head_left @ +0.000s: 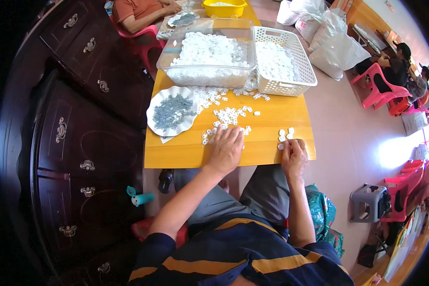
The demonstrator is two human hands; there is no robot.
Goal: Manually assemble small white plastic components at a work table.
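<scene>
My left hand lies flat, palm down, on the wooden table, fingers spread over a scatter of small white plastic pieces. My right hand rests near the table's front right corner, fingers curled by a few white pieces; whether it pinches one I cannot tell. A white scalloped plate holding small grey metal parts sits left of my left hand.
A clear plastic tub and a white slotted basket, both full of white pieces, stand at the back. A yellow basin, dark wooden cabinets on the left, pink chairs, white sacks and other seated people surround the table.
</scene>
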